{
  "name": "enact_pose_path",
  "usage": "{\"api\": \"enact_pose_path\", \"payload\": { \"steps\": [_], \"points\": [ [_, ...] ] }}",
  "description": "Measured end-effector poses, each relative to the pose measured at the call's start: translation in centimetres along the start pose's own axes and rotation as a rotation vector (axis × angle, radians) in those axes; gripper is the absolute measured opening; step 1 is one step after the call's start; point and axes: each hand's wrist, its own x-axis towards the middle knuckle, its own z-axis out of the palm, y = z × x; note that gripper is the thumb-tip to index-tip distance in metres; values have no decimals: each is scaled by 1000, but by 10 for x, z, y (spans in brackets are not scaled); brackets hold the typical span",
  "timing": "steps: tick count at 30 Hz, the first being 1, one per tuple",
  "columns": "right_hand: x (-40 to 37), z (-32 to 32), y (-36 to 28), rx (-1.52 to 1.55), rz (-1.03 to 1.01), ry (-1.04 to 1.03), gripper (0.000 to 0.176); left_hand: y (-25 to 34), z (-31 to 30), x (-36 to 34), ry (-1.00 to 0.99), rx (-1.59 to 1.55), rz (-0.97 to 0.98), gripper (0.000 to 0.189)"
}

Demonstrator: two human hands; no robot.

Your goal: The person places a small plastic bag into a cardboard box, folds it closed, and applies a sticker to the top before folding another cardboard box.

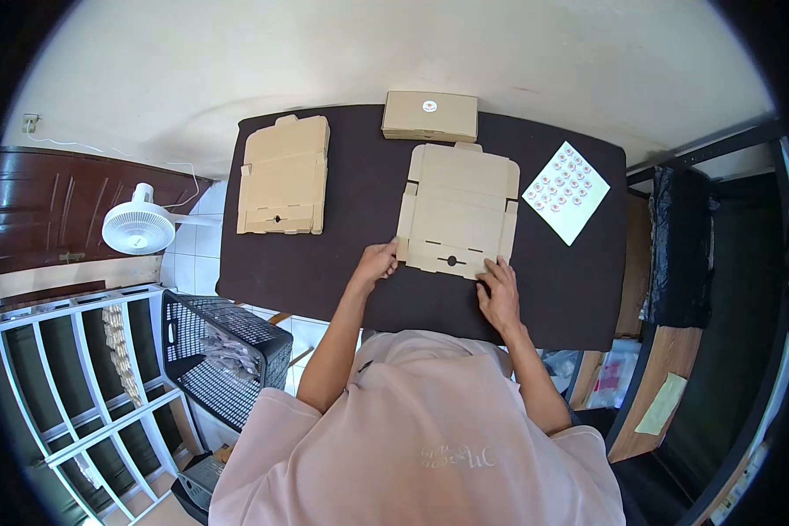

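Observation:
An unfolded cardboard box blank [460, 206] lies flat on the dark-covered table [359, 202]. At its lower left corner, my left hand [378, 263] grips the edge with curled fingers. My right hand [500, 294] rests on the lower right edge, fingers spread over the cardboard. Behind the blank sits a closed cardboard box [430, 114] with a round sticker on top. A stack of flat blanks [282, 180] is at the table's left, and a white sheet of round stickers [566, 193] lies at the right.
A white fan [139, 223] stands left of the table. Below it are a black plastic crate [228, 346] holding plastic bags and a white metal rack [83, 377]. On the right is a wooden shelf [653, 394] with a black-wrapped object [678, 245] behind. A wall borders the table's far edge.

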Motion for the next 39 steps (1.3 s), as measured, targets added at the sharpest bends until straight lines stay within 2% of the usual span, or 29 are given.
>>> {"api": "enact_pose_path", "payload": {
  "steps": [1,2,3,5,6,7,9,10,12,17,20,22,23,25,26,27,28,29,30,31,32,33,35,36,39],
  "points": [
    [0,0,4,62,36,114,22,15,-4,-5,-192,-161,-183,48],
    [1,-1,7,123,71,230,22,20,-3,-5,-234,-88,-153,62],
    [3,-4,10,120,72,231,22,24,-4,-5,-238,-88,-151,62],
    [4,-10,18,99,362,240,25,27,-5,-6,-381,-529,-182,66],
    [5,-13,21,89,508,245,27,27,-4,-4,-331,-545,-144,69],
    [8,-15,25,87,515,250,27,27,-4,-3,-339,-540,-145,69],
    [12,-17,31,428,792,125,31,26,-6,0,-313,-593,-155,71],
    [13,-17,34,427,796,129,31,26,-8,3,-335,-539,-154,72],
    [15,-13,43,639,892,67,33,29,-5,1,-324,-559,-135,72],
    [17,-8,55,484,801,35,31,26,-9,10,-196,-546,-115,75],
    [20,-16,47,387,780,19,33,30,-7,7,-131,-516,-156,68],
    [28,-19,42,316,760,38,36,24,-6,18,207,-301,-40,63],
    [30,-19,39,268,740,71,35,19,-5,22,209,-301,-45,63],
    [33,-22,30,223,717,104,33,32,0,18,352,181,69,57],
    [37,-26,25,188,731,59,32,43,11,6,403,280,142,45],
    [40,-27,20,154,744,13,30,40,16,7,407,280,143,45],
    [40,-25,14,156,739,13,30,38,19,8,310,315,212,40],
    [40,-23,8,42,596,102,32,35,23,9,213,351,281,35],
    [41,-20,2,-70,453,190,34,35,29,6,217,354,283,35],
    [43,-14,-1,-67,454,192,34,34,38,2,247,404,417,34],
    [46,-8,-5,-64,300,194,38,32,47,-3,273,452,551,35],
    [46,-2,-9,-62,149,194,42,33,56,-9,267,454,552,35],
    [47,13,-26,-73,76,63,47,38,71,-21,286,557,761,39],
    [44,18,-33,-174,81,-46,49,38,76,-22,280,658,766,42],
    [39,35,-27,-177,36,-14,50,46,77,-7,338,758,757,43]
  ]
}}
